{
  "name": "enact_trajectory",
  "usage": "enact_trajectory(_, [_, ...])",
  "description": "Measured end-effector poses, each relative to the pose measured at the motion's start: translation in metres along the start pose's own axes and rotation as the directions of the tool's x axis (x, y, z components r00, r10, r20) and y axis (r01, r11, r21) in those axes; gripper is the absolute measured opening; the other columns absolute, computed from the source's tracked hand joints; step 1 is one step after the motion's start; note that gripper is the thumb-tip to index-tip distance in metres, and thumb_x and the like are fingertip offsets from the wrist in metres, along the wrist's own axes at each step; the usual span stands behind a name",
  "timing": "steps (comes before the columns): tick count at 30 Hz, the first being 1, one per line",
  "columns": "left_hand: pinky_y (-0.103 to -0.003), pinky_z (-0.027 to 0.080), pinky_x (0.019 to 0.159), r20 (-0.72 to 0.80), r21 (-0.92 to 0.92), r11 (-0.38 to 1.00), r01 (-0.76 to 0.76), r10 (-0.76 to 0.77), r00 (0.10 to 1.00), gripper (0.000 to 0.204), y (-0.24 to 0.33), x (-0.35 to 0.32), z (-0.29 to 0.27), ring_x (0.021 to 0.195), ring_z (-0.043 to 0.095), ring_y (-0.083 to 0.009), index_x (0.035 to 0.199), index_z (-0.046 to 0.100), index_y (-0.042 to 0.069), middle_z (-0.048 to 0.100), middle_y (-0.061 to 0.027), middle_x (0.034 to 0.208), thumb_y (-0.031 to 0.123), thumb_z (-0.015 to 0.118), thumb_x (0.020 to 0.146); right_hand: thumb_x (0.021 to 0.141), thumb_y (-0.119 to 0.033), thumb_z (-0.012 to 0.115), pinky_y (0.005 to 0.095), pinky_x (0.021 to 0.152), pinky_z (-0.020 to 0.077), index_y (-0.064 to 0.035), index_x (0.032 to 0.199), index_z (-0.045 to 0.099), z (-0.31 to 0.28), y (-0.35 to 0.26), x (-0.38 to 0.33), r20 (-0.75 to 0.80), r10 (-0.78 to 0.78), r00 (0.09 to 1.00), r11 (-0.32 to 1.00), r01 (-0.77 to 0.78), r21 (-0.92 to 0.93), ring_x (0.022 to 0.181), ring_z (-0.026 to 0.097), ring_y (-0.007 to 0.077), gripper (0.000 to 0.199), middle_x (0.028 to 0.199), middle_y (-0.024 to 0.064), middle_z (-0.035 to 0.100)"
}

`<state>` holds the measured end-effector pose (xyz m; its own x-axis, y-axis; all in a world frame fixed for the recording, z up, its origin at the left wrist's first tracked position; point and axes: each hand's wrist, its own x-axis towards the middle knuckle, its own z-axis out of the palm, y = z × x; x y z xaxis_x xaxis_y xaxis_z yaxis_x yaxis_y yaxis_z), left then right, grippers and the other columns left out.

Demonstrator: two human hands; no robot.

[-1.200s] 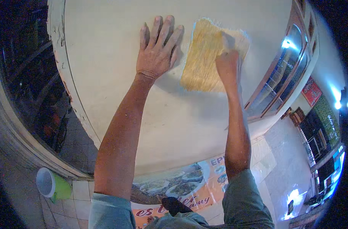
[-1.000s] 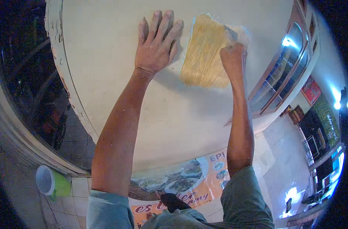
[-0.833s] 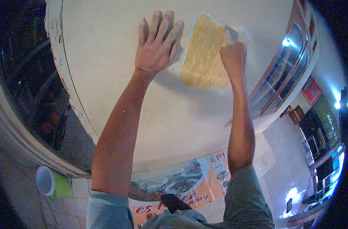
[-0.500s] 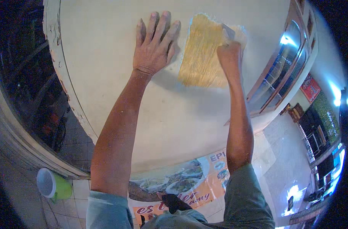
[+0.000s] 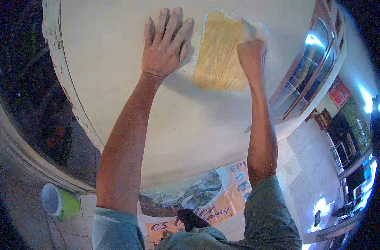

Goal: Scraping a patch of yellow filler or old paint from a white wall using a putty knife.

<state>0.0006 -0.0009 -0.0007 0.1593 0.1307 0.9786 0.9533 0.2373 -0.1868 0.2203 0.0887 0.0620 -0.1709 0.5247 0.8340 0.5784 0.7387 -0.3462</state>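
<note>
My left hand [image 5: 163, 46] lies flat with fingers spread on a broad, pale painted surface [image 5: 190, 129]. To its right is a bare yellowish-brown patch [image 5: 219, 52] with streaky grain and a ragged, light bluish rim. At the right side of this patch, my right hand [image 5: 251, 52] is closed in a fist round a scraper [image 5: 250, 30]. Only a greyish, blurred blade shows above the knuckles; the fingers cover the handle. The blade reaches the patch's upper right part.
A chipped edge [image 5: 60, 66] bounds the painted surface on the left, beside a dark opening. A wood-framed window [image 5: 304, 71] is at right. Below, a printed banner [image 5: 198, 196] covers floor tiles under my foot [image 5: 192, 220]. A green bucket [image 5: 69, 203] stands lower left.
The view has shifted slightly, so the surface and both hands appear a little higher. My right hand has made a small movement at the patch's right side; my left stays planted.
</note>
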Motion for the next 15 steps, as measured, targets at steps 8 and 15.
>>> enact_trajectory(8, [-0.063,0.019,0.117,-0.029,0.009,1.0,-0.006,0.007,1.0,0.064,0.004,0.001,0.006,0.151,0.023,-0.0324,0.151,0.042,0.028,0.028,-0.0069,0.163,0.037,0.06,0.091,0.073,-0.007,0.063,0.0544,0.071,0.0531,0.0102,0.085,0.066,-0.003,0.003,0.013,-0.055,-0.014,0.998,1.0,0.013,-0.027,0.076,0.068,0.0462,0.021,0.078,0.0296,0.068])
enact_trajectory(15, [-0.063,0.017,0.118,-0.019,-0.042,0.999,-0.01,0.009,1.0,0.062,-0.005,-0.002,0.0,0.15,0.023,-0.0357,0.153,0.039,0.027,0.025,-0.0084,0.165,0.035,0.056,0.094,0.073,-0.006,0.061,0.0532,0.07,0.0529,0.0111,0.084,0.066,0.036,0.013,-0.05,-0.169,-0.096,0.981,0.995,0.095,-0.012,0.072,0.068,0.0464,0.021,0.074,0.0298,0.066])
